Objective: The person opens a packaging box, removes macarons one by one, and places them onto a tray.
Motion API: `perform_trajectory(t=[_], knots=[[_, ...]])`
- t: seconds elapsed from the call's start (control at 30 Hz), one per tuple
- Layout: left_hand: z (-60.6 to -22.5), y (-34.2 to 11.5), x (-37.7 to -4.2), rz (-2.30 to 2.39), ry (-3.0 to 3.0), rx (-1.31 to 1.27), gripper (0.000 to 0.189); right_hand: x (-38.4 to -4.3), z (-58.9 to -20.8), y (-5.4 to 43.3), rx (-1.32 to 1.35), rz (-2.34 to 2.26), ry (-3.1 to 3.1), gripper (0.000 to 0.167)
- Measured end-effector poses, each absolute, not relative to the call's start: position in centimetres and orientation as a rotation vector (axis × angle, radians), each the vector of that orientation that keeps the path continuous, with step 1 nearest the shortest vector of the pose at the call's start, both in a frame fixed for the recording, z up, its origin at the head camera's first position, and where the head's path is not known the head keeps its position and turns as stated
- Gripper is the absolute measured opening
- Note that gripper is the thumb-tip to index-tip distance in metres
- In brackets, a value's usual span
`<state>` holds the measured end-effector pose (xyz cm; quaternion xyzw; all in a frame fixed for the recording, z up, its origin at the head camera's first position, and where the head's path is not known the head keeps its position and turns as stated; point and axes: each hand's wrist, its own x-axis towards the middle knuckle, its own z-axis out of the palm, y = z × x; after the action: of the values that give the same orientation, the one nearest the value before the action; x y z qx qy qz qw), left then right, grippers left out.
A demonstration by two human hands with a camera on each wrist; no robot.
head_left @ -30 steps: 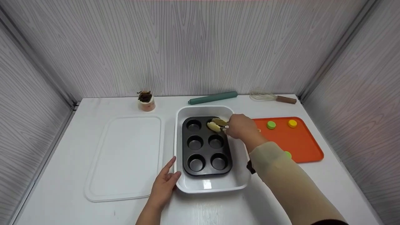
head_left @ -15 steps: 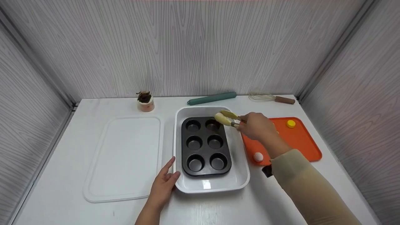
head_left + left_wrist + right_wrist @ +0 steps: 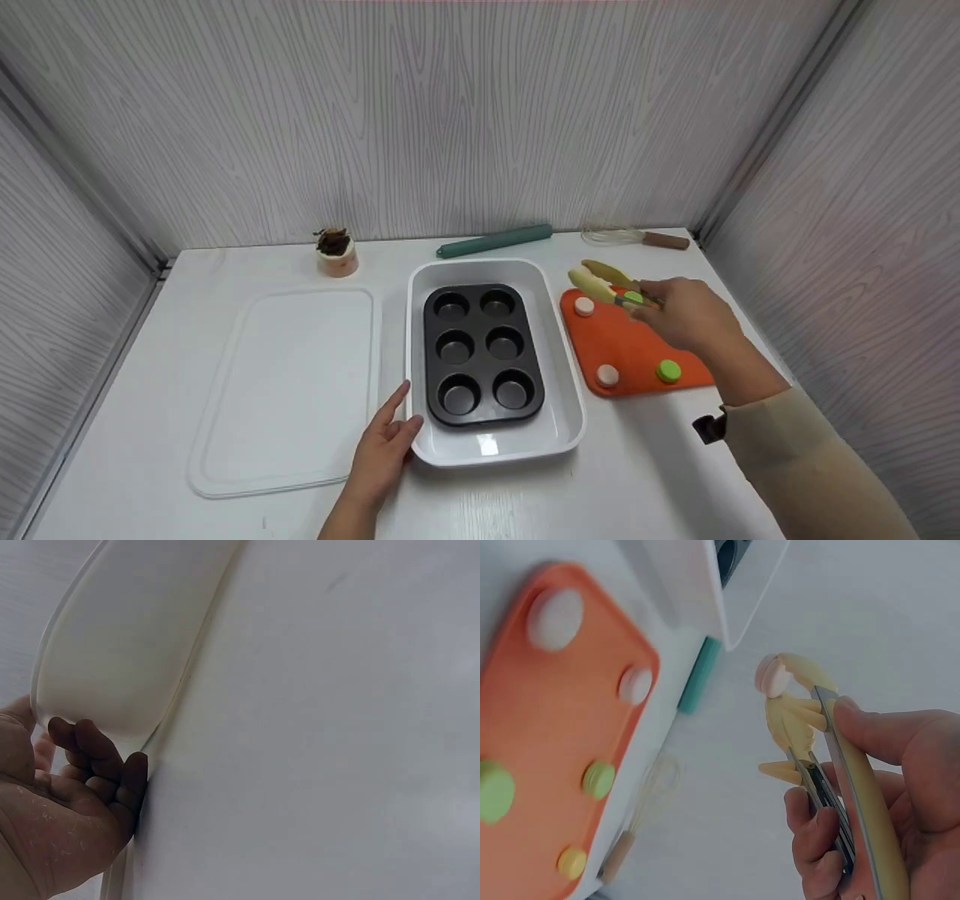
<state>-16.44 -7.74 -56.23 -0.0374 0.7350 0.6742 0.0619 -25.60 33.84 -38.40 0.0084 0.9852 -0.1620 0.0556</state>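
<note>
In the head view my right hand (image 3: 694, 315) grips yellow-tipped tongs (image 3: 596, 286) above the back of the orange tray (image 3: 626, 337). The right wrist view shows a pale pink macaron (image 3: 771, 676) between the tong tips, with thumb and fingers round the handles. Pink, green (image 3: 669, 370) and yellow (image 3: 571, 862) macarons lie on the tray; in the head view my right hand hides part of it. My left hand (image 3: 381, 454) holds the white tub (image 3: 499, 448) at its front left corner, thumb at the rim. Inside the tub stands a dark muffin tin (image 3: 480, 352), its cups empty.
A clear flat lid (image 3: 289, 390) lies left of the tub. Along the back stand a small potted plant (image 3: 337, 255), a green rolling pin (image 3: 495, 241) and a whisk (image 3: 664, 240). Patterned panels (image 3: 420, 120) close in the back and sides.
The tongs have risen from the back right muffin cup and moved right, over the orange tray. My left hand stays at the tub corner. The head view has shifted slightly.
</note>
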Motion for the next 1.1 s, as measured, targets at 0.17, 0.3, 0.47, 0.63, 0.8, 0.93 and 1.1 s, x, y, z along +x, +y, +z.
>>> perform_trajectory(t=[0.17, 0.3, 0.47, 0.63, 0.8, 0.93, 1.1], knots=[[-56.2, -7.7, -16.5, 2.035, 2.217, -0.123, 0.064, -24.2, -38.9, 37.6, 0.010, -0.536, 2.999, 0.058], [-56.2, -7.7, -16.5, 2.015, 2.225, -0.133, 0.065, -22.9, -39.7, 40.6, 0.032, -0.573, 3.007, 0.062], [-56.1, -7.7, -16.6, 2.006, 2.239, -0.129, 0.065, -21.3, -41.1, 43.9, 0.060, -0.595, 3.021, 0.066], [-55.9, -7.6, -16.5, 1.987, 2.247, -0.160, 0.065, -20.0, -42.6, 46.3, 0.091, -0.573, 3.017, 0.064], [-56.0, -7.6, -16.5, 1.993, 2.244, -0.160, 0.064, -19.1, -43.5, 47.7, 0.139, -0.508, 2.995, 0.062], [-56.1, -7.6, -16.5, 2.003, 2.236, -0.157, 0.064, -18.4, -43.8, 48.4, 0.201, -0.493, 2.966, 0.061], [-56.0, -7.6, -16.7, 2.005, 2.235, -0.146, 0.064, -17.5, -44.3, 49.1, 0.245, -0.532, 2.945, 0.066]])
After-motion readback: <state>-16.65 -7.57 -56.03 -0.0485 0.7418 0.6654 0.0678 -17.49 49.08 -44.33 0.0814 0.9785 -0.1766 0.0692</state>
